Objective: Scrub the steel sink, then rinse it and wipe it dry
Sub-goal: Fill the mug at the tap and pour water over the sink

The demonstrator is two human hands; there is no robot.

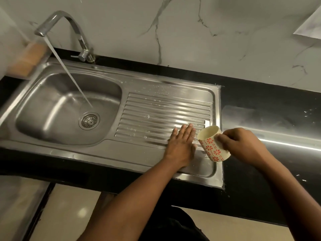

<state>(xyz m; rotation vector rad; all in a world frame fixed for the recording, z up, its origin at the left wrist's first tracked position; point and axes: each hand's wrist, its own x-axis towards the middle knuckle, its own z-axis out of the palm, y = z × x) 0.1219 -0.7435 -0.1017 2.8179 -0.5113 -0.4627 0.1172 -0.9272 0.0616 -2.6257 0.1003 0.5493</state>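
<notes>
Sink [111, 153]: silver-grey steel, pale streaky glare. Drainboard [156, 110]: same silver-grey, parallel raised ribs, scattered white flecks. Cup [213, 146]: cream, columns of red flower motifs with red dashes between; inside plain cream. Tabletop [260, 101]: glossy black, few white specks, whitish seam line round sink edge. Wall [191, 32]: white marble, thin grey veins. Tap [76, 26]: shiny chrome. Blurred block [29, 58] far left: orange-tan. Floor [69, 214]: cream tile.

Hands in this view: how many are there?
2. The left hand lies flat on the sink's ribbed drainboard; the right hand holds a flower-patterned cup, tilted, over the drainboard's right edge. None seems hidden.
</notes>
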